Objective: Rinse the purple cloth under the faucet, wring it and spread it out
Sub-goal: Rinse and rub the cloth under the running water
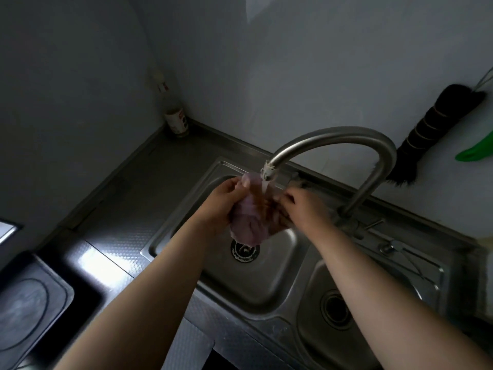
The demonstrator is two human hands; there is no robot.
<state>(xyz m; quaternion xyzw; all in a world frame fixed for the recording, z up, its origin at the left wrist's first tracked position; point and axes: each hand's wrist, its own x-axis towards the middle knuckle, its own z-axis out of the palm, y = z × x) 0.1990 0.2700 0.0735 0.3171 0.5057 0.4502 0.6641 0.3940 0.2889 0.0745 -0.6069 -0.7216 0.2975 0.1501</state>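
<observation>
Steel worktop [170, 166] and sink [269, 279]: both hands' fingers grip the bunched cloth [250, 220] under the faucet [269, 173], left hand [224, 202], right hand [304, 206]. Rinsing appears underway; wringing and spreading remain.

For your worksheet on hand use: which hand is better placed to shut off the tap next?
Probably the right hand: it is nearer the tap and its base, while the left hand holds the cloth.

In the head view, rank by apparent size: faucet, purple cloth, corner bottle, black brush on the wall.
1. faucet
2. black brush
3. purple cloth, bunched and partly covered by the hands
4. bottle, though it stands farthest away
</observation>
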